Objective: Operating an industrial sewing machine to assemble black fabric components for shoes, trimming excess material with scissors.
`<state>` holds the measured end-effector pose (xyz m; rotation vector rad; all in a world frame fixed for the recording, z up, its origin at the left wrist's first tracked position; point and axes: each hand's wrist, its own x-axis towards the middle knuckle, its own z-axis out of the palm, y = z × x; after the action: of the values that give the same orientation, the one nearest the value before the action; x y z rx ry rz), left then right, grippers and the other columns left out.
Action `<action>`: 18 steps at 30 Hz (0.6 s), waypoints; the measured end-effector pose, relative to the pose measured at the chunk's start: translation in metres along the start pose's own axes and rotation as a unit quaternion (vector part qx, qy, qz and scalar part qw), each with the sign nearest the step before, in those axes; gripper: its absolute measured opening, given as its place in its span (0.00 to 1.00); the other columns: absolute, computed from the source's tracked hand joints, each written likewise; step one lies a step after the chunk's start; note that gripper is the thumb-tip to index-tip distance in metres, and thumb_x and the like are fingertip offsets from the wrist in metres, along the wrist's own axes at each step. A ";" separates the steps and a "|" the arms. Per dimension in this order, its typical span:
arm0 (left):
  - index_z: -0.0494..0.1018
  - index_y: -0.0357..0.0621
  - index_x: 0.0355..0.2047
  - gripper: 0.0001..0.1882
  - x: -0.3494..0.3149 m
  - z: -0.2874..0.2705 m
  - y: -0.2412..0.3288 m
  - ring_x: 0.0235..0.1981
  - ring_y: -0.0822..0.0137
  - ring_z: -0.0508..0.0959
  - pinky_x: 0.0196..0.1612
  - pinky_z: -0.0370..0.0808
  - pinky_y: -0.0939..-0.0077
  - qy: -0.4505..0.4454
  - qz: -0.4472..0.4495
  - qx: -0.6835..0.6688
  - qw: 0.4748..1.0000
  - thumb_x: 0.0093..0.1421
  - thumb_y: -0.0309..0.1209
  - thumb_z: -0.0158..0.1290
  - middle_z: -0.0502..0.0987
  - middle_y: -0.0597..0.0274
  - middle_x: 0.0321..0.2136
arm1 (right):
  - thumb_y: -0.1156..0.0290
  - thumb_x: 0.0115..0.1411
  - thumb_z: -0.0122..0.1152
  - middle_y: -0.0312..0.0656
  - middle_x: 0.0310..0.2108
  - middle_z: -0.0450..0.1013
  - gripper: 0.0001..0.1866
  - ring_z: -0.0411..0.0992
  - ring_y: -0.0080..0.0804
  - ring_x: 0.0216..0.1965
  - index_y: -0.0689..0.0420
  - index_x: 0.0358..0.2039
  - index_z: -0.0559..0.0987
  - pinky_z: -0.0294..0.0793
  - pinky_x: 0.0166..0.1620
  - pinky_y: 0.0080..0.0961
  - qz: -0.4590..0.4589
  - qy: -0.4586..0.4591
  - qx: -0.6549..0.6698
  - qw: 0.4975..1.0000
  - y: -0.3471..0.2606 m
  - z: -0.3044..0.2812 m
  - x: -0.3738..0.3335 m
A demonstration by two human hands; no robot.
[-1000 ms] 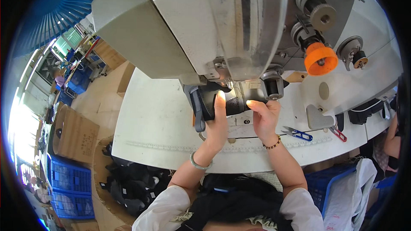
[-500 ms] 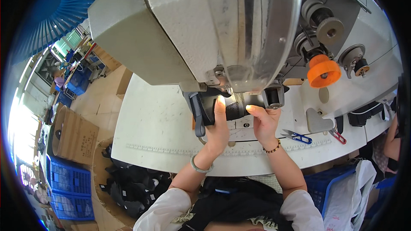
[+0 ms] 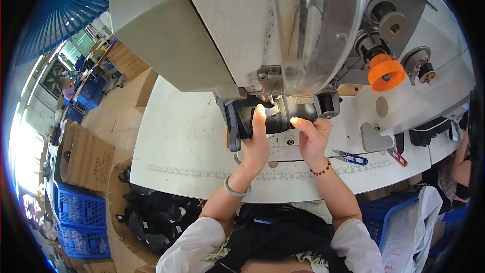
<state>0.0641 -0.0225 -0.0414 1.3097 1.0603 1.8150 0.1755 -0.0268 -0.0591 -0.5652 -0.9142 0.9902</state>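
Observation:
A black padded fabric piece (image 3: 273, 123) lies beneath the needle area of a sewing machine (image 3: 212, 30). A dark grey strap (image 3: 233, 127) hangs from its left end. My left hand (image 3: 256, 146) grips the near edge, with the thumb flat on top close to the presser foot and the other fingers hidden underneath. At the right part of the piece, my right hand (image 3: 314, 141) pinches the edge between its thumb and curled fingers. Light from the machine falls on the fabric between the two thumbs.
Blue thread snips (image 3: 351, 157) and red-handled snips (image 3: 397, 157) lie right of my right hand. A ruler strip (image 3: 202, 173) runs along the white table (image 3: 172, 131). An orange knob (image 3: 386, 73) juts from the machine. Left below stands a carton (image 3: 115, 212) of black pieces.
The whole view has shifted slightly, so the machine and table sit higher in the picture. Both hands keep their hold on the fabric piece, with little visible movement against it.

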 end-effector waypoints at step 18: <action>0.67 0.36 0.37 0.13 0.005 -0.011 -0.009 0.32 0.78 0.67 0.37 0.65 0.83 -0.051 -0.066 -0.057 0.995 0.61 0.34 0.42 0.69 0.68 0.32 | 0.83 0.45 0.55 0.30 0.17 0.66 0.06 0.58 0.15 0.20 0.63 0.14 0.72 0.55 0.26 0.14 0.002 0.010 -0.029 1.000 -0.002 0.005 -0.003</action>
<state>0.0523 -0.0172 -0.0490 1.2215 0.9502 1.6678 0.1714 -0.0304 -0.0559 -0.6253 -0.9278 0.9623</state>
